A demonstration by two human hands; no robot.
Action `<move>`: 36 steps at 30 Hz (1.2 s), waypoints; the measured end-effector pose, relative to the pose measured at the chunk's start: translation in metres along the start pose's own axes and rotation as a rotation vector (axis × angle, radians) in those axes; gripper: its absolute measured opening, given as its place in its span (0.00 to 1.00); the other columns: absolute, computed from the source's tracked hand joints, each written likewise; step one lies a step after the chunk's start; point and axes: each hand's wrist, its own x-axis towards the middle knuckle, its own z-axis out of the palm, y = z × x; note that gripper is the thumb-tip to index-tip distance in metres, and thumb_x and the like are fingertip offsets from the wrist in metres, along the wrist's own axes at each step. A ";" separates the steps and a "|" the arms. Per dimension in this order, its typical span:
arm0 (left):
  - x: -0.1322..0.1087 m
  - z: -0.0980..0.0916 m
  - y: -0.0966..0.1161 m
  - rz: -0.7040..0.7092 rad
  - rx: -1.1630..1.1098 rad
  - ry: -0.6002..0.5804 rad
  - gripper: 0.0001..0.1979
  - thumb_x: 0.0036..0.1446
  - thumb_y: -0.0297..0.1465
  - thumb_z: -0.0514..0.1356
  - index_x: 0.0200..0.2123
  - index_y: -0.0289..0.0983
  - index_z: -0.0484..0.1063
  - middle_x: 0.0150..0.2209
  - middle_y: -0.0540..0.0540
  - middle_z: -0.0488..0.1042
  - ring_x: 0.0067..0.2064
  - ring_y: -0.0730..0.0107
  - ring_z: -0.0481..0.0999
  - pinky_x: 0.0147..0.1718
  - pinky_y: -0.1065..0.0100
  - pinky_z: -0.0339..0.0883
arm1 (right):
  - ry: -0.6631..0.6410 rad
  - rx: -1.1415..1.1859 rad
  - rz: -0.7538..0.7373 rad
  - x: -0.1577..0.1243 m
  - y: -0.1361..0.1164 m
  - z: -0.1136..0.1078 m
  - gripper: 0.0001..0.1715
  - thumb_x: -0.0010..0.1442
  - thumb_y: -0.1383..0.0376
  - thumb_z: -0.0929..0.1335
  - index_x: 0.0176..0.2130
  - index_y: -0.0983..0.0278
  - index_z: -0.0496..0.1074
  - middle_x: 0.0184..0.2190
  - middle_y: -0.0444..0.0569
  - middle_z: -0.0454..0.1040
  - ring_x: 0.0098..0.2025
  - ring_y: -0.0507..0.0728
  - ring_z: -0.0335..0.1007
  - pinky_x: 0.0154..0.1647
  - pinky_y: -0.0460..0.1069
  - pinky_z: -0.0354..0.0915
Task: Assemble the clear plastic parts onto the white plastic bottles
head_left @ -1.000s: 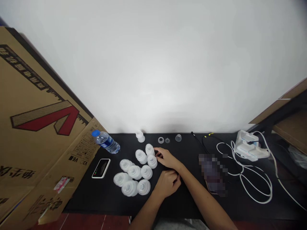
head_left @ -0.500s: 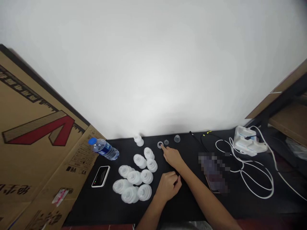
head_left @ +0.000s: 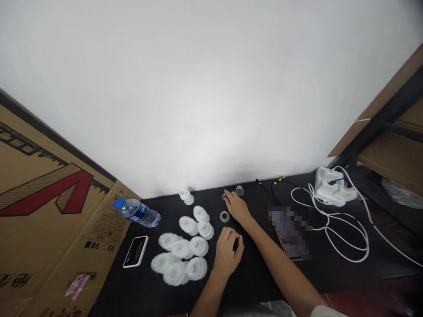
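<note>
My right hand (head_left: pixel 239 208) reaches toward the back of the black table, its fingers stretched onto a small clear disc (head_left: pixel 225 197). Just beyond its fingertips stands a small clear cup-shaped piece (head_left: pixel 239 190). A translucent ring (head_left: pixel 224 216) lies flat between my two hands. My left hand (head_left: pixel 228 250) rests nearer the front with loosely curled fingers, a gap beside the thumb and nothing visible in it. To its left sit several translucent white stepped, nipple-like pieces (head_left: pixel 198 246) in a cluster. One white flared piece (head_left: pixel 187 197) stands apart by the wall.
At the left are a water bottle (head_left: pixel 139 213) lying tilted, a white-framed device (head_left: pixel 135 252) and a large cardboard box (head_left: pixel 49 229). A partly pixelated phone (head_left: pixel 291 235), white cable (head_left: pixel 350 259) and white charging dock (head_left: pixel 333 187) lie to the right.
The ring has come toward me, away from the back. My right hand has moved from the ring to the clear disc. The view has shifted slightly.
</note>
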 end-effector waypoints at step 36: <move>0.000 0.011 -0.015 -0.240 -0.043 0.138 0.20 0.78 0.33 0.54 0.70 0.41 0.64 0.63 0.34 0.72 0.66 0.51 0.74 0.64 0.46 0.73 | 0.110 0.353 -0.066 -0.068 0.046 -0.003 0.16 0.72 0.67 0.68 0.55 0.59 0.79 0.57 0.59 0.76 0.60 0.67 0.75 0.63 0.63 0.73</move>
